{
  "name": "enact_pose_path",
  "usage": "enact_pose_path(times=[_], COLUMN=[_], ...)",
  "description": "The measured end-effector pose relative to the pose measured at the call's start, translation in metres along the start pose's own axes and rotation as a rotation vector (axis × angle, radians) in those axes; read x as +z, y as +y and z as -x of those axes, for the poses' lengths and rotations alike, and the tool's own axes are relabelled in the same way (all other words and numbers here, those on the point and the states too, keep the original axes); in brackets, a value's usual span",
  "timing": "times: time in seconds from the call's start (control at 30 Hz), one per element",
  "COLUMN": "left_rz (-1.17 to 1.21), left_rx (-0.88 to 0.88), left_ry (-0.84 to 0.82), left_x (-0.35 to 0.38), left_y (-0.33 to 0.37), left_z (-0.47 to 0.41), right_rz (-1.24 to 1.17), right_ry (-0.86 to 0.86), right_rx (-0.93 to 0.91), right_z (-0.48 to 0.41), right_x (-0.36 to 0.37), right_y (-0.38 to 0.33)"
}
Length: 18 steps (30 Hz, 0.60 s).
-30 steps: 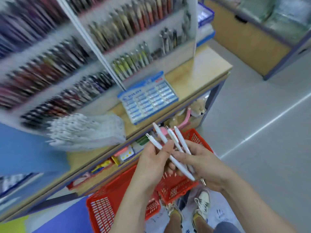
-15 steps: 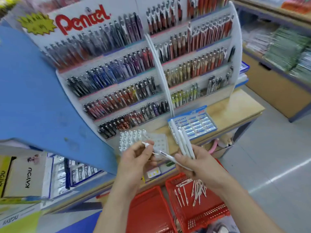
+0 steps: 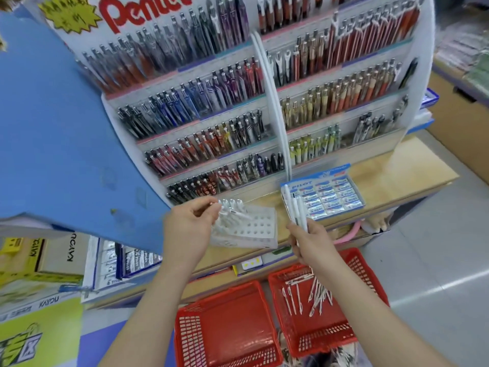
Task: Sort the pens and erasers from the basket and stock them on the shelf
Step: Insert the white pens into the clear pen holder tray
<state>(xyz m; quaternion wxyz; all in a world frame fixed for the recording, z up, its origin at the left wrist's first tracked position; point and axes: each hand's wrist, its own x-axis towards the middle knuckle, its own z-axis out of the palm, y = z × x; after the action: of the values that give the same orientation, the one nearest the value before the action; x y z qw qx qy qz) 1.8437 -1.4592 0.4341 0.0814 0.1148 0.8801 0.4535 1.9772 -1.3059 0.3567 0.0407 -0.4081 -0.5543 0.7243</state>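
A wooden shelf [image 3: 397, 168] in a shop aisle carries a pen display [image 3: 264, 102], one eraser box [image 3: 325, 194] and one holed rack [image 3: 254, 229]. On the floor [image 3: 436, 260] stand two red baskets: the left basket [image 3: 185, 337], and the right basket [image 3: 325, 340] holding loose white pens [image 3: 315, 290]. The left hand [image 3: 190, 229] pinches one pen [image 3: 238, 214] at the rack; the right hand [image 3: 312, 245] grips three pens [image 3: 297, 210] upright

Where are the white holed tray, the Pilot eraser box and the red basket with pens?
White holed tray [image 3: 255, 229]: head view, its bare holed top.
Pilot eraser box [image 3: 301, 184]: head view, its blue printed flap.
Red basket with pens [image 3: 325, 340]: head view, its near slotted wall.
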Motion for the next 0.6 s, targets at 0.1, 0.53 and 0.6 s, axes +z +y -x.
enact_pose_path(times=[0.1,0.53,0.6], left_rz=[-0.095,-0.391,-0.397], left_rx=[0.032,0.276,0.276], left_ry=[-0.026,-0.127,-0.125], left_x=[0.013,0.042,0.046], left_y=[-0.007,-0.02,-0.02], left_z=[-0.006,-0.024,-0.028], right_rz=[0.014,-0.093,-0.092], right_ry=[-0.028,-0.076,-0.098], right_rx=[0.033,0.079,0.052], right_z=[-0.006,-0.006,-0.004], right_x=[0.004,0.004,0.003], right_y=[0.004,0.001,0.001])
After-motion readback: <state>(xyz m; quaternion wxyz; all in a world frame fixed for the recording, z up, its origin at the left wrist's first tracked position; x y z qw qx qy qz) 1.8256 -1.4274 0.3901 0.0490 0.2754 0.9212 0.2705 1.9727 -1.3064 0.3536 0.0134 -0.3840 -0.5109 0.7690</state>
